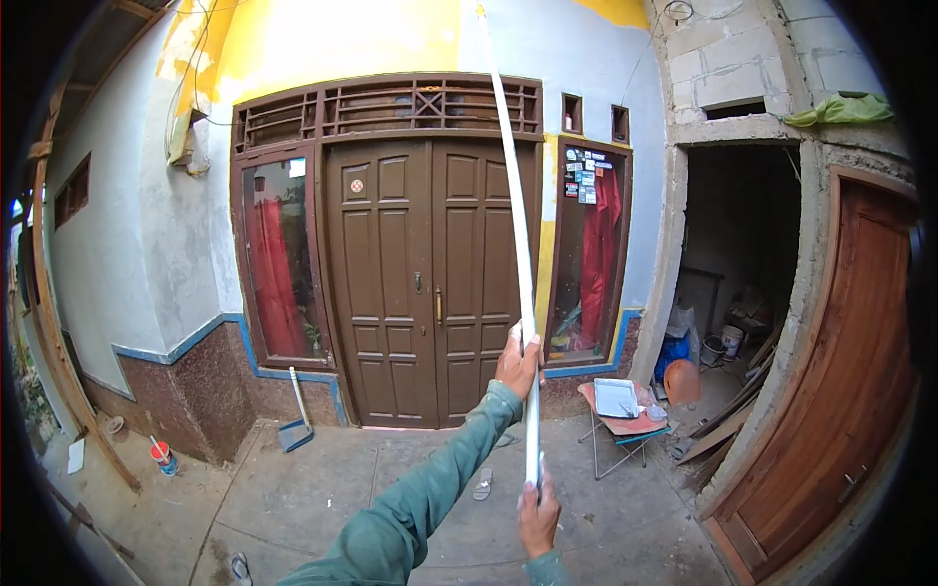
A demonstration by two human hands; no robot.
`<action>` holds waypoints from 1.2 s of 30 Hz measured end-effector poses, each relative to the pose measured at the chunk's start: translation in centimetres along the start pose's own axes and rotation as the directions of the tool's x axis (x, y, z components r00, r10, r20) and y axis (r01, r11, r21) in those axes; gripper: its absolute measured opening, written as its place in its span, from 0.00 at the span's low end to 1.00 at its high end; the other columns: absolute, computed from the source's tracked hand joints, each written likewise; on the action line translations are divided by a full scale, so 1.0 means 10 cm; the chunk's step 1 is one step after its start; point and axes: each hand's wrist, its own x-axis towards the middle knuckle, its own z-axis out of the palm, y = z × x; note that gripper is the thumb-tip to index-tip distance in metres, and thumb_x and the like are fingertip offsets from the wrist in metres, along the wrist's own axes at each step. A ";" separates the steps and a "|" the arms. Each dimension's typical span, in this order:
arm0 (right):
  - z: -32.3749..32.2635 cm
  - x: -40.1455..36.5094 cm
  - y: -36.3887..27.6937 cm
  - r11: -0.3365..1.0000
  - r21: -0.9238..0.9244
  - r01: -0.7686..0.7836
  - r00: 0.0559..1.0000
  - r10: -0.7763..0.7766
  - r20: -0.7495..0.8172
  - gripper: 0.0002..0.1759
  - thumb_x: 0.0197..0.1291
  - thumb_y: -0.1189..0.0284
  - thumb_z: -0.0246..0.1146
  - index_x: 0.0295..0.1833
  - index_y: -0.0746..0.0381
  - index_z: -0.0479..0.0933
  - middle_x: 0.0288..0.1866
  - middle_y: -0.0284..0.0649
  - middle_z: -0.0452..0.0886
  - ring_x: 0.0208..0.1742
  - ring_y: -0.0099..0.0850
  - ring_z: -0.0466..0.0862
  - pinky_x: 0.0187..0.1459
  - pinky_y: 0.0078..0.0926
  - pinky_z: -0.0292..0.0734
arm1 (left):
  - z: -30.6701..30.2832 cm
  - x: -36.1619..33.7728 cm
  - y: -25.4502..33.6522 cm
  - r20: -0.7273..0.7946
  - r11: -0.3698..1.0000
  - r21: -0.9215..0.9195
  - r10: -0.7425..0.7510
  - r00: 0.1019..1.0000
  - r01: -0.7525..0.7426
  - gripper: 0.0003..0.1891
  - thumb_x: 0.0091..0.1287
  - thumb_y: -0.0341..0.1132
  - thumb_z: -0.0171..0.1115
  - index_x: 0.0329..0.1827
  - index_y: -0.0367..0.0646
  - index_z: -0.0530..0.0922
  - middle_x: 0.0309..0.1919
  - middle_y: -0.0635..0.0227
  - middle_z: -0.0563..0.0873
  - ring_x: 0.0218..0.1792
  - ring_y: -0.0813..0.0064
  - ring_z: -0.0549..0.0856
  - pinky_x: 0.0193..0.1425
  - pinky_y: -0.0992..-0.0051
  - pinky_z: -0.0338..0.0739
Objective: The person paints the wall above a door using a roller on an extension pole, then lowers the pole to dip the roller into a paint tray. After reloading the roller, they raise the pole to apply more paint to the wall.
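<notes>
A long white pole (515, 186) rises from the lower middle of the view to the upper wall, its far end against the yellow and pale paint. My left hand (518, 361), in a green sleeve, is wrapped round the pole in front of the brown double door (391, 283). Lower down, near the pole's bottom end, my right hand (538, 513) also grips it. The far tip of the pole is small and washed out by glare on the yellow wall (342, 39).
A small folding table (625, 425) with a white tray (616, 398) stands at the right, by an open doorway (738, 225). On the floor are a blue dustpan (293, 436), a red bucket (164, 459) and sandals (483, 484). A wooden door (831, 381) is far right.
</notes>
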 end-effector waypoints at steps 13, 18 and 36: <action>0.40 1.22 -0.82 0.966 0.106 0.234 0.972 -0.231 -0.043 0.25 0.70 0.67 0.50 0.71 0.60 0.64 0.52 0.51 0.81 0.37 0.39 0.83 0.43 0.35 0.77 | -0.17 0.93 0.34 -0.027 0.988 0.013 0.156 0.987 -0.155 0.18 0.74 0.40 0.50 0.61 0.40 0.65 0.23 0.68 0.73 0.16 0.79 0.73 0.17 0.77 0.72; 0.48 1.20 -0.82 0.986 0.136 0.101 0.994 -0.107 0.033 0.25 0.70 0.67 0.51 0.71 0.60 0.64 0.56 0.53 0.79 0.47 0.40 0.83 0.50 0.35 0.76 | -0.31 0.93 0.19 -0.079 0.997 -0.013 0.071 0.994 -0.072 0.19 0.73 0.39 0.52 0.63 0.40 0.67 0.21 0.69 0.76 0.17 0.79 0.75 0.18 0.76 0.73; 0.38 0.27 0.41 0.999 -0.032 -0.015 0.998 0.017 0.067 0.27 0.69 0.66 0.51 0.72 0.62 0.62 0.37 0.52 0.80 0.32 0.41 0.82 0.39 0.38 0.75 | -0.49 -0.44 -0.81 -0.014 0.981 0.166 -0.101 0.995 0.102 0.22 0.73 0.40 0.51 0.65 0.38 0.63 0.24 0.64 0.80 0.21 0.76 0.80 0.25 0.75 0.78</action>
